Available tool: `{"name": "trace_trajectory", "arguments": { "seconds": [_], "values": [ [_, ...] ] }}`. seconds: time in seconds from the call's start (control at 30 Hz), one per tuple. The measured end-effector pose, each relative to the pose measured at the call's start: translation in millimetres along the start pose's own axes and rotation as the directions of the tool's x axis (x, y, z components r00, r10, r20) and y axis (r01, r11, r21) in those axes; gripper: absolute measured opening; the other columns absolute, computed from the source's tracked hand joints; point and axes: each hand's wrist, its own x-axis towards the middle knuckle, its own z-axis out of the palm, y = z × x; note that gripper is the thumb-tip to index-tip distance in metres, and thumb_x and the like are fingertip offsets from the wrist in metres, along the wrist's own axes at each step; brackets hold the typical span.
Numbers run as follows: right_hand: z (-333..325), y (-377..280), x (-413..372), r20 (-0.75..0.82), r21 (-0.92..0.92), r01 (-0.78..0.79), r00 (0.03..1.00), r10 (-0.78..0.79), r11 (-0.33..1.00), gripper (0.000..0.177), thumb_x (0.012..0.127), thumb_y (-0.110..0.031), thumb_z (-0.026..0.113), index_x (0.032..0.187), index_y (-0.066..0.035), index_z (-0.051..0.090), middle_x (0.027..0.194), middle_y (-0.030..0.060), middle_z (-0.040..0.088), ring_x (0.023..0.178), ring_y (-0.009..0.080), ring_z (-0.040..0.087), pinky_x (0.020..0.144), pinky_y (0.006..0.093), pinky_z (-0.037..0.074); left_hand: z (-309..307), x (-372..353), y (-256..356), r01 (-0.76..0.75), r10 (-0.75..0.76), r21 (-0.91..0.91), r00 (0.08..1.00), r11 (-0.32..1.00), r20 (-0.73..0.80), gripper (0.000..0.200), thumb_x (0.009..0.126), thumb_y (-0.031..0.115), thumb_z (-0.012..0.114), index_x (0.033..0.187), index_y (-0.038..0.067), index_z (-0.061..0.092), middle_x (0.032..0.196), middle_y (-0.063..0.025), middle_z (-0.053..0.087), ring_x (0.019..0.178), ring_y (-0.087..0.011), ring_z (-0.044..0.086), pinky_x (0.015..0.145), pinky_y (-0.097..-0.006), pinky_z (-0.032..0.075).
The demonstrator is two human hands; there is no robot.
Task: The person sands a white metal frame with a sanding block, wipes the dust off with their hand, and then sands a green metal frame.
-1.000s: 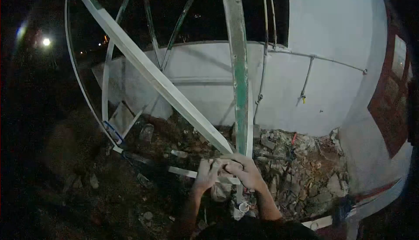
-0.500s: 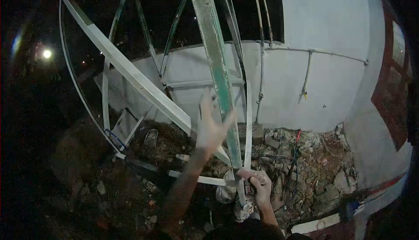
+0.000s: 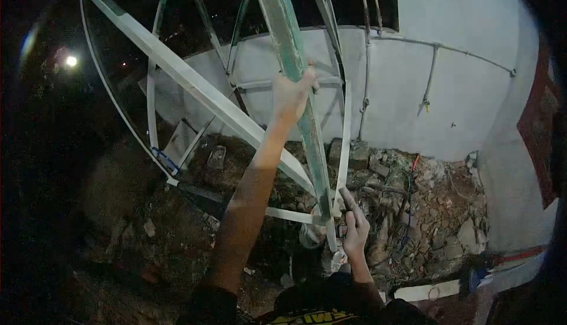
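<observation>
A long beam (image 3: 290,44) with worn green paint runs from the top of the view down toward me. My left hand (image 3: 293,96) is closed around it, fingers wrapped over its far side. Lower down, my right hand (image 3: 357,233) is just right of the beam's lower end, closed with a small flat piece (image 3: 347,197) at its fingers, seen nearly edge-on. What the piece is made of cannot be made out. A white-coated beam (image 3: 201,91) slants from the upper left to meet the green one near its lower end.
A thin curved rod (image 3: 109,109) bows along the left. Behind stand a white wall (image 3: 455,100) and a pipe (image 3: 449,48) fixed to it. Broken rubble (image 3: 431,207) covers the ground at right. A bright lamp (image 3: 71,61) shines at far left.
My left hand, spread beside the beam before, has moved up and closed around it. My right hand has come off the beam's lower end, its flat piece turned upward. The view has shifted slightly.
</observation>
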Motion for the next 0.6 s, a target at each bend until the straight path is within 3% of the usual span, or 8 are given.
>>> {"name": "trace_trajectory", "arguments": {
  "seconds": [0.17,0.23,0.27,0.3,0.33,0.43,0.53,0.6],
  "values": [
    [4.1,-23.8,0.4,0.004,-0.168,0.003,1.0,-0.002,0.986,0.043,0.102,-0.022,0.045,0.134,0.004,0.054,0.125,0.0167,0.063,0.106,0.0253,0.063,0.09,0.035,0.048,-34.6,-13.2,2.0,0.012,-0.063,0.215,0.97,0.977,0.234,0.034,0.092,0.032,0.062,0.103,0.001,0.067,0.076,-0.0065,0.066,0.071,-0.0148,0.062,0.068,-0.031,0.049],
    [6.6,-26.5,7.0,0.003,-0.165,0.035,0.999,-0.035,0.986,0.042,0.102,-0.02,0.045,0.134,0.006,0.054,0.128,0.0207,0.061,0.114,0.0297,0.062,0.094,0.0365,0.048,-66.6,-9.9,4.5,-0.007,-0.333,0.799,0.907,0.601,0.259,0.037,0.093,0.038,0.059,0.093,0.003,0.071,0.083,-0.0095,0.068,0.088,-0.0194,0.065,0.084,-0.0371,0.05],
    [4.7,-19.7,8.8,0.033,-0.262,0.224,0.974,-0.224,0.939,0.041,0.1,-0.016,0.046,0.134,0.006,0.053,0.129,0.0221,0.06,0.115,0.0316,0.061,0.095,0.037,0.047,-85.2,-11.9,-3.9,-0.009,-0.32,0.803,0.914,0.596,0.248,0.037,0.093,0.038,0.059,0.093,0.003,0.071,0.083,-0.0095,0.068,0.088,-0.0194,0.065,0.084,-0.0371,0.05],
    [5.6,-11.8,12.8,0.073,-0.347,0.407,0.91,-0.409,0.845,0.04,0.099,-0.011,0.048,0.134,0.007,0.052,0.129,0.0235,0.06,0.116,0.0334,0.061,0.095,0.0376,0.047,-105.9,-14.7,-16.2,-0.351,-0.046,0.848,0.915,0.398,0.4,0.035,0.092,0.037,0.058,0.09,0.004,0.071,0.089,-0.0105,0.068,0.097,-0.0226,0.063,0.094,-0.0414,0.045],
    [7.3,-1.4,11.6,0.076,-0.335,0.426,0.901,-0.426,0.84,0.04,0.099,-0.011,0.048,0.134,0.007,0.052,0.129,0.0235,0.06,0.116,0.0334,0.061,0.095,0.0376,0.047,-125.6,-17.0,-24.7,-0.598,0.171,0.796,0.798,0.093,0.578,0.034,0.091,0.036,0.057,0.086,0.006,0.071,0.094,-0.0116,0.069,0.107,-0.0258,0.06,0.104,-0.0458,0.04],
    [23.5,17.6,12.8,0.277,-0.326,0.395,0.909,-0.313,0.859,0.042,0.094,0.0,0.05,0.136,0.009,0.048,0.132,0.0255,0.056,0.119,0.0377,0.058,0.101,0.0381,0.044,-172.6,-13.7,-23.6,-0.633,0.152,0.768,0.753,-0.103,0.641,0.025,0.088,0.028,0.057,0.088,0.007,0.071,0.094,-0.0135,0.068,0.115,-0.0303,0.055,0.113,-0.0498,0.031],
    [63.5,57.4,19.9,0.385,-0.254,0.528,0.824,-0.416,0.811,0.043,0.093,-0.001,0.053,0.135,0.009,0.049,0.131,0.0265,0.056,0.12,0.0384,0.057,0.103,0.0384,0.043,-191.2,-2.7,-20.8,-0.636,0.274,0.755,0.706,-0.158,0.653,0.021,0.077,0.025,0.062,0.084,0.007,0.07,0.093,-0.0105,0.067,0.109,-0.0303,0.058,0.107,-0.0486,0.037],
    [89.1,53.8,32.0,0.375,-0.215,0.444,0.86,-0.346,0.87,0.041,0.089,0.001,0.058,0.129,0.009,0.054,0.129,0.027,0.057,0.122,0.04,0.055,0.104,0.0426,0.043,-201.8,3.0,-29.8,-0.64,0.254,0.762,0.723,-0.105,0.642,0.022,0.072,0.024,0.063,0.085,0.007,0.07,0.093,-0.0091,0.067,0.107,-0.0299,0.059,0.104,-0.0483,0.039]
  ]
}}
